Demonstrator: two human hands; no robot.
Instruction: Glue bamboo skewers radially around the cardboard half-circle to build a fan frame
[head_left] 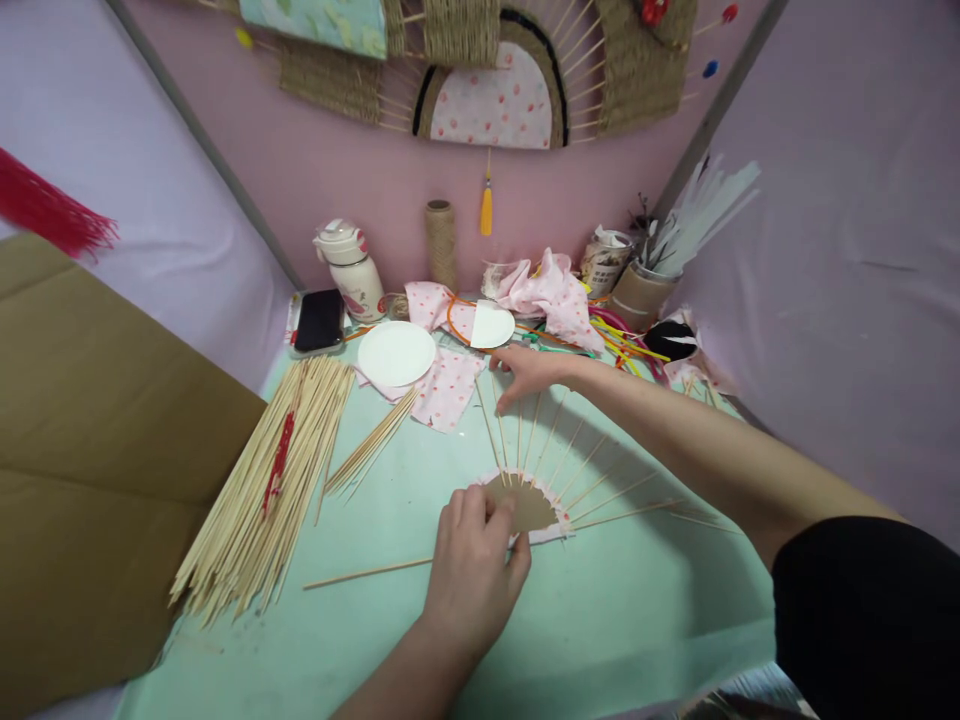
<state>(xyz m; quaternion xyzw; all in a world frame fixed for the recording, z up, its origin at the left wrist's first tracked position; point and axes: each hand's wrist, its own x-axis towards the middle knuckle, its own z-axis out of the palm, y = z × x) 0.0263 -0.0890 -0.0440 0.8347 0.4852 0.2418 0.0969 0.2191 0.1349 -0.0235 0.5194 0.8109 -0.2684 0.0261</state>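
A brown cardboard half-disc (531,506) edged with pink dotted cloth lies on the green table, thin sticks (555,435) fanning out from its curved side. My left hand (480,560) rests on its left part, fingers bent and pressing the cardboard; the thumb is at the lower edge. One long stick (367,573) sticks out leftward from beneath that hand. Above the fan, my right hand (529,375) reaches over the upper stick ends with its fingers apart. Just beyond its fingertips is a white half-disc (493,326).
Bundled sticks (262,490), a smaller stick group (373,440) and a white disc (396,353) lie left. Behind stand a bottle (354,275), twine spool (441,245) and cans (643,292). A phone (319,321) and pink cloth (551,295) lie there; cardboard (97,450) stands left.
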